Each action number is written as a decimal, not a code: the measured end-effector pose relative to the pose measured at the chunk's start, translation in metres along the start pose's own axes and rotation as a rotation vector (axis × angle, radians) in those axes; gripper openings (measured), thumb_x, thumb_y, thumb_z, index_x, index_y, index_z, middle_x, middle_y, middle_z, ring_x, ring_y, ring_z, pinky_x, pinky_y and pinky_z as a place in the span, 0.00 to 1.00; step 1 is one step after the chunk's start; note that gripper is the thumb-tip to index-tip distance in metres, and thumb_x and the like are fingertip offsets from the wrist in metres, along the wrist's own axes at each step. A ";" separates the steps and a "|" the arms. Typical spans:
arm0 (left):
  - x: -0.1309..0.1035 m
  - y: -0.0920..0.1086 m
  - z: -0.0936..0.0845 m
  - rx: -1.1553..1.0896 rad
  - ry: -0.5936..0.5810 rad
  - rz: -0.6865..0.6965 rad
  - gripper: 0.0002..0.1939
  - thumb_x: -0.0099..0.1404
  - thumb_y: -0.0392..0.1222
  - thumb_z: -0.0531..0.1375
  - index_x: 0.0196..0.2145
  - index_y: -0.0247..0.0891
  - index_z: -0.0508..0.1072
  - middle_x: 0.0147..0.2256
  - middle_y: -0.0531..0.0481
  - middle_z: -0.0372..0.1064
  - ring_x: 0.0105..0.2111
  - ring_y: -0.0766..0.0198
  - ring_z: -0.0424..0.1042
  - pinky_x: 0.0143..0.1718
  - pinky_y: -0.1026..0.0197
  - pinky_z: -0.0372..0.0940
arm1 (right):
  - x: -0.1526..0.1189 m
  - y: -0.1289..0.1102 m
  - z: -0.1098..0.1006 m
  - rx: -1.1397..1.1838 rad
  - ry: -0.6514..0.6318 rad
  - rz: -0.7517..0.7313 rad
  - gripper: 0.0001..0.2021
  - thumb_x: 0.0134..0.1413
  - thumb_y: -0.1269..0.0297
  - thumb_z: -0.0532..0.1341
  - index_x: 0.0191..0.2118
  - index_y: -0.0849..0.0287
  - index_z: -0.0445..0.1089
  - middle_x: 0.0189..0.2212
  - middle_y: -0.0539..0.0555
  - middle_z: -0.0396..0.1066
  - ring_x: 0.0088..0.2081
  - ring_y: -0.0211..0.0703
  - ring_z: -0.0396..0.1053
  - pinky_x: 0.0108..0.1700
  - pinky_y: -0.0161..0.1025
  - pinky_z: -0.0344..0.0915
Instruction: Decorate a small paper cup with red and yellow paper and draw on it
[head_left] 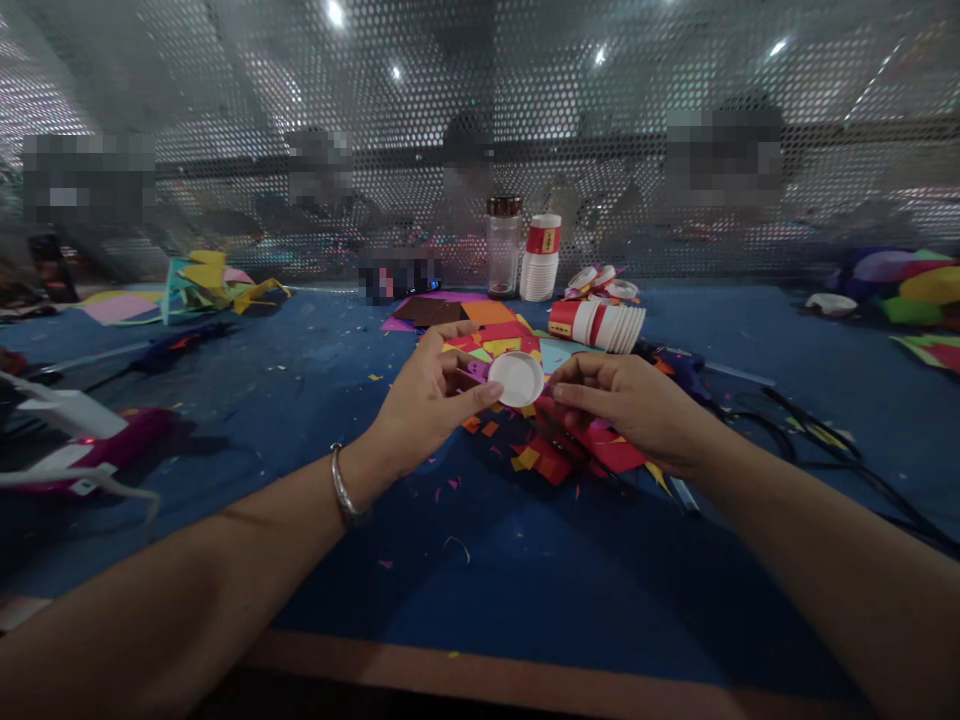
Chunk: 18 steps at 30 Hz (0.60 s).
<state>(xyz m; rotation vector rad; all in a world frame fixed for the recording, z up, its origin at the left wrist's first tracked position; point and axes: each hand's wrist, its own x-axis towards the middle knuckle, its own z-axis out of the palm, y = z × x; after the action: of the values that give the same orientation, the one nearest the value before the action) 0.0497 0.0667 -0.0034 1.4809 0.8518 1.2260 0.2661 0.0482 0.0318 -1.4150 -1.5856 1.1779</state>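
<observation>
The tabletop (450, 600) is blue, and its near edge at 6 o'clock is reddish brown. At 12 o'clock there stand a clear jar (503, 250) with dark lid and, just beside it, an upright stack of paper cups (541, 262). Another stack of cups (598, 325) lies on its side at 1 o'clock. Coloured papers (491, 318) are spread near the middle, with many small scraps (528, 458) around. At 9 o'clock is a purple power strip (139, 440); at 10 o'clock, yellow and pink papers (202, 280). Black cables (806, 428) lie at 3 o'clock.
</observation>
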 end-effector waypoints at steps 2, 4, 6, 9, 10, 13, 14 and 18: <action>0.000 0.000 0.000 0.002 -0.006 -0.005 0.40 0.52 0.43 0.75 0.57 0.39 0.61 0.37 0.51 0.74 0.34 0.62 0.75 0.39 0.59 0.69 | 0.000 0.000 0.001 0.005 0.001 0.002 0.04 0.54 0.69 0.65 0.29 0.59 0.73 0.23 0.47 0.72 0.22 0.32 0.67 0.29 0.33 0.64; -0.001 0.001 0.001 0.002 -0.016 -0.012 0.40 0.51 0.42 0.75 0.57 0.39 0.61 0.37 0.50 0.74 0.34 0.62 0.75 0.38 0.59 0.69 | -0.001 -0.001 0.001 0.012 0.002 0.003 0.05 0.54 0.70 0.65 0.28 0.59 0.73 0.22 0.46 0.72 0.22 0.32 0.67 0.29 0.33 0.64; -0.001 0.001 0.001 -0.002 -0.025 -0.022 0.40 0.52 0.41 0.75 0.57 0.38 0.61 0.38 0.50 0.74 0.33 0.63 0.75 0.38 0.59 0.69 | -0.001 -0.001 0.002 0.018 -0.001 0.003 0.05 0.55 0.70 0.64 0.28 0.59 0.73 0.22 0.46 0.71 0.22 0.32 0.67 0.30 0.33 0.65; -0.002 0.001 0.001 -0.011 -0.029 -0.021 0.38 0.54 0.40 0.74 0.57 0.38 0.60 0.39 0.50 0.74 0.34 0.63 0.76 0.38 0.59 0.70 | 0.000 0.000 0.002 0.028 -0.007 0.000 0.05 0.55 0.70 0.65 0.29 0.59 0.73 0.23 0.46 0.71 0.22 0.31 0.67 0.29 0.33 0.65; -0.002 0.001 0.001 -0.016 -0.029 -0.017 0.38 0.54 0.39 0.73 0.57 0.38 0.60 0.39 0.50 0.74 0.34 0.64 0.76 0.38 0.59 0.70 | 0.000 0.000 0.002 0.032 -0.009 -0.002 0.05 0.55 0.70 0.65 0.29 0.59 0.73 0.23 0.46 0.71 0.22 0.32 0.67 0.29 0.33 0.65; -0.002 0.001 0.001 -0.016 -0.028 -0.006 0.37 0.54 0.40 0.73 0.57 0.39 0.61 0.39 0.51 0.74 0.33 0.64 0.76 0.38 0.59 0.69 | 0.000 0.002 0.002 0.037 -0.011 -0.005 0.04 0.55 0.70 0.65 0.29 0.59 0.73 0.23 0.47 0.72 0.23 0.32 0.67 0.30 0.33 0.66; -0.002 0.001 0.001 -0.011 -0.030 -0.005 0.37 0.54 0.40 0.73 0.57 0.39 0.61 0.39 0.51 0.74 0.33 0.64 0.75 0.38 0.59 0.69 | 0.000 0.002 0.001 0.037 -0.012 -0.004 0.04 0.54 0.70 0.65 0.29 0.59 0.73 0.23 0.47 0.72 0.23 0.32 0.67 0.30 0.33 0.66; -0.001 0.001 0.001 0.006 -0.030 0.003 0.38 0.55 0.41 0.73 0.58 0.39 0.60 0.39 0.51 0.74 0.34 0.64 0.75 0.38 0.60 0.68 | 0.001 0.002 0.001 0.032 -0.015 -0.002 0.03 0.53 0.70 0.66 0.29 0.59 0.73 0.23 0.47 0.72 0.23 0.33 0.68 0.30 0.33 0.66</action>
<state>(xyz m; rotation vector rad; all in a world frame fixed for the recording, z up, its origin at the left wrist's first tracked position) 0.0502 0.0652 -0.0030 1.5017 0.8343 1.2015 0.2661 0.0487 0.0295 -1.3870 -1.5707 1.2100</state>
